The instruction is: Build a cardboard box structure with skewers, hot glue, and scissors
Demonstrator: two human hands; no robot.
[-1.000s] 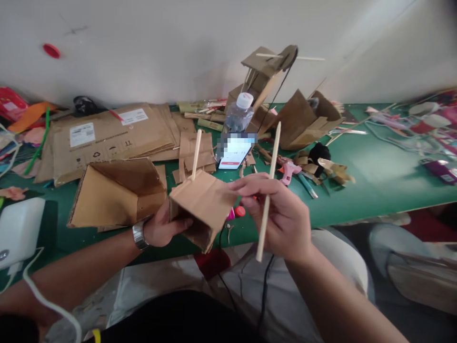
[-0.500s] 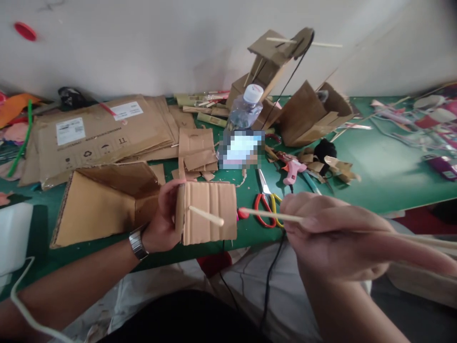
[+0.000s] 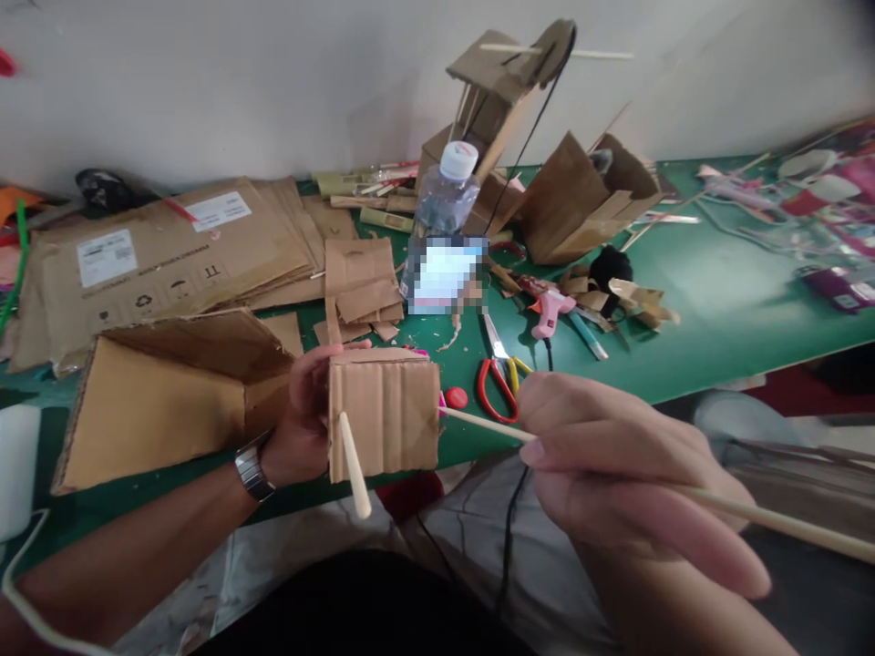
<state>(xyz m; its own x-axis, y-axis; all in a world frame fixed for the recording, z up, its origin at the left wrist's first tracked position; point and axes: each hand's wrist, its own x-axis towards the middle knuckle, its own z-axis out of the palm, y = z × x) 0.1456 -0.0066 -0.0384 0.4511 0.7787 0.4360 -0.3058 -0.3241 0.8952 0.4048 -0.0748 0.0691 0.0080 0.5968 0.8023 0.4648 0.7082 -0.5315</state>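
Note:
My left hand [image 3: 301, 424], with a metal watch on its wrist, grips a small corrugated cardboard box [image 3: 396, 428] by its left side. A short wooden stick [image 3: 355, 469] pokes out of the face turned to me, slanting downward. My right hand [image 3: 622, 483] is closed around a long thin wooden stick [image 3: 488, 424], whose tip reaches the right edge of the small box. Whether that tip touches the box or enters it I cannot tell. Just behind the stick lie a red bottle cap [image 3: 456, 398] and scissors [image 3: 496, 344] with red and yellow handles.
A larger open cardboard box [image 3: 164, 392] stands at left before stacked flat cardboard [image 3: 150, 260]. Behind are cardboard scraps [image 3: 362, 264], a plastic bottle [image 3: 444, 205] and a cardboard structure [image 3: 506, 82] with a black cord. A pink glue gun [image 3: 550, 312] lies right of the scissors.
The long stick's tip has moved left, from near the red cap to the small box's edge. The short stick now points more downward, and the view has shifted slightly.

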